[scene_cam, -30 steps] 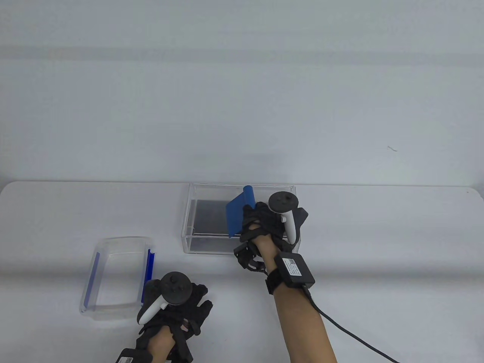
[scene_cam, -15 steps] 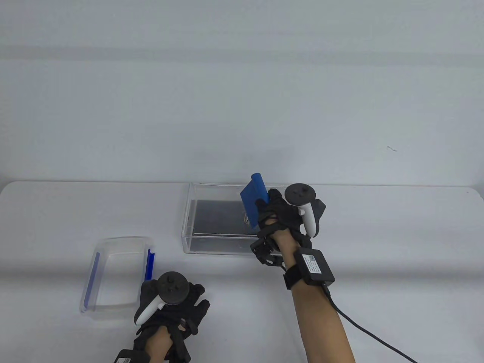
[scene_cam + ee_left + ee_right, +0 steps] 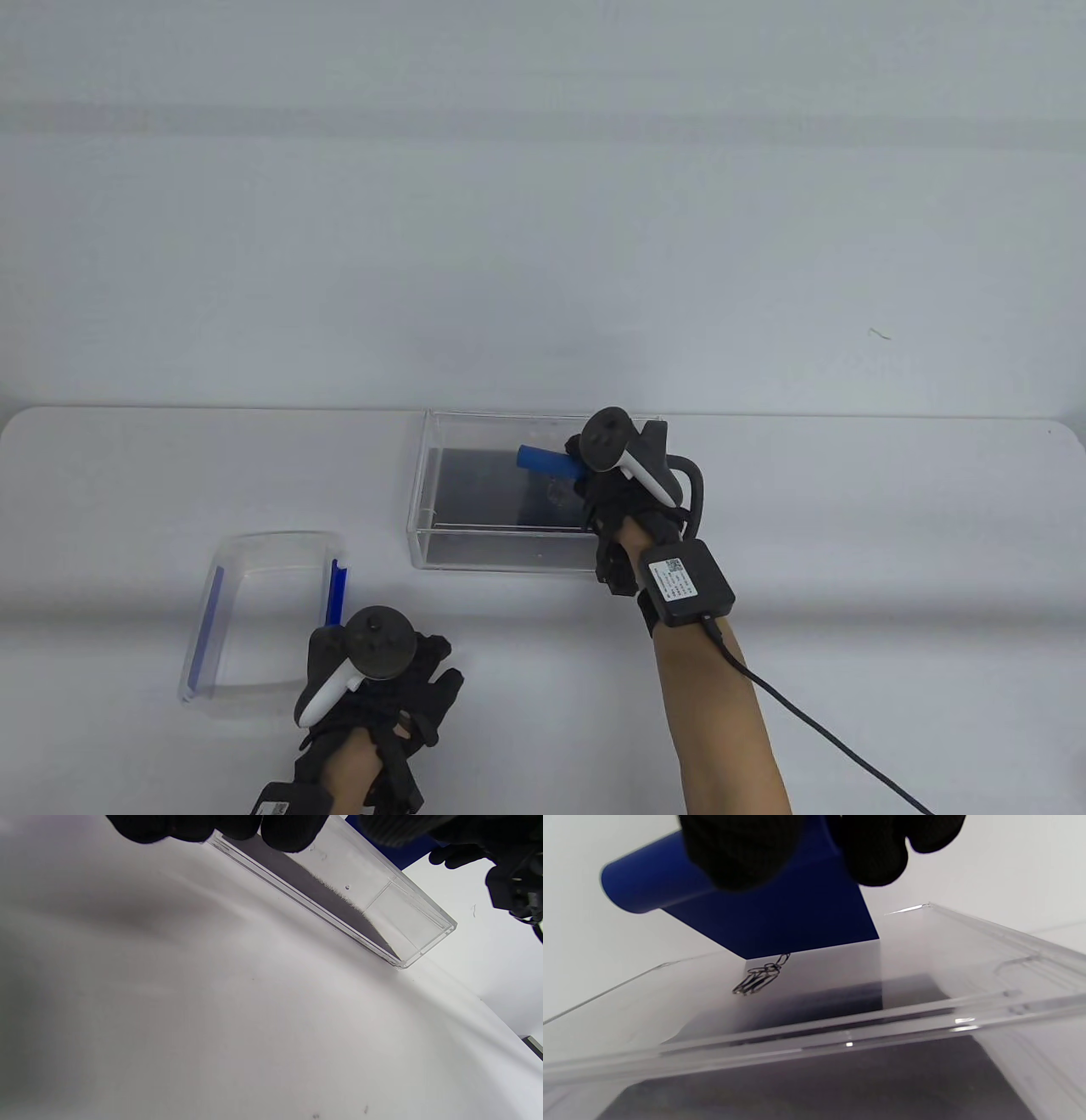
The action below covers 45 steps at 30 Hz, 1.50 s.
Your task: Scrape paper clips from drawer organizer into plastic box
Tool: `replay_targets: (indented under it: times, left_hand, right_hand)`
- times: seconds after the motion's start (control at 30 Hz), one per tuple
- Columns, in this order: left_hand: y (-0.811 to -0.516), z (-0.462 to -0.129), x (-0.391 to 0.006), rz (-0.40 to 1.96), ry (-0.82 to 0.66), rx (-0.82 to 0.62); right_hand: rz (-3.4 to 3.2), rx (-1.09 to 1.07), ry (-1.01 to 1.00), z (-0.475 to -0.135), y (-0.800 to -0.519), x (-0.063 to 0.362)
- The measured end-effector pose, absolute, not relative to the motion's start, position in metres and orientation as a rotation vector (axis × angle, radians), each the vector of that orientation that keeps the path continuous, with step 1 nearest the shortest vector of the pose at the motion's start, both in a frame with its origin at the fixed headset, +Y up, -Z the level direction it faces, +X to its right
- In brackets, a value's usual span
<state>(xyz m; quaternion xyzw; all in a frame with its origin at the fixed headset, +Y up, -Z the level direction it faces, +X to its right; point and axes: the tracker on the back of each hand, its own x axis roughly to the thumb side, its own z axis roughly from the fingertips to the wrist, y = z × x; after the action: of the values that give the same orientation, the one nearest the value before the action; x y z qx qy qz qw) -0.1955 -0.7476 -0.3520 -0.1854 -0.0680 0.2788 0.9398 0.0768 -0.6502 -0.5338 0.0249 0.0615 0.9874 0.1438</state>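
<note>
A clear acrylic drawer organizer [image 3: 475, 556] with a dark floor stands at the table's middle. A small bunch of paper clips [image 3: 560, 492] lies in its right part. My right hand [image 3: 587, 475] grips a blue scraper [image 3: 547, 461] and holds it inside the organizer. In the right wrist view the scraper's blade [image 3: 780, 916] stands edge-down right behind the paper clips [image 3: 759, 978], with my fingers [image 3: 742, 849] on its handle. The clear plastic box [image 3: 280, 536] with blue side latches sits at front left. My left hand [image 3: 416, 679] rests empty on the table at the box's right side.
The white table's far edge [image 3: 764, 414] runs just behind the organizer. A black cable [image 3: 814, 722] trails from my right wrist toward the bottom right. The left wrist view shows the organizer's long wall [image 3: 382, 912] and white tabletop.
My right hand lifted the scraper, carried it to the right, then turned it and lowered it into the organizer's right part behind the paper clips. My left hand shifted slightly left.
</note>
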Motion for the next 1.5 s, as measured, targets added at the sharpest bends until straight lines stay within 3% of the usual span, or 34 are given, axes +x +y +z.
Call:
replay_targets:
  times: [0.5,0.77,1.07,1.33,1.5]
  left_hand:
    - [-0.751,-0.351,-0.199,0.572,-0.111,-0.389]
    - [-0.750,-0.353,-0.196,0.564,-0.120,-0.386]
    - [-0.743,-0.354,-0.191,0.597,-0.177,-0.258]
    - [-0.742,-0.352,-0.189,0.588,-0.189,-0.180]
    - [-0.740,-0.349,-0.194,0.599,-0.173,-0.156]
  right_hand:
    - [2.826,0.285,0.325,-0.501,-0.641,0.075]
    - [2.804,0.286,0.181,-0.485,-0.642,0.078]
    - [2.385,0.073,0.033,-0.423,-0.644,0.129]
    - [2.088,-0.185,0.030,-0.348,-0.678,0.186]
    - [1.849,-0.274,0.089,-0.325,-0.708,0.201]
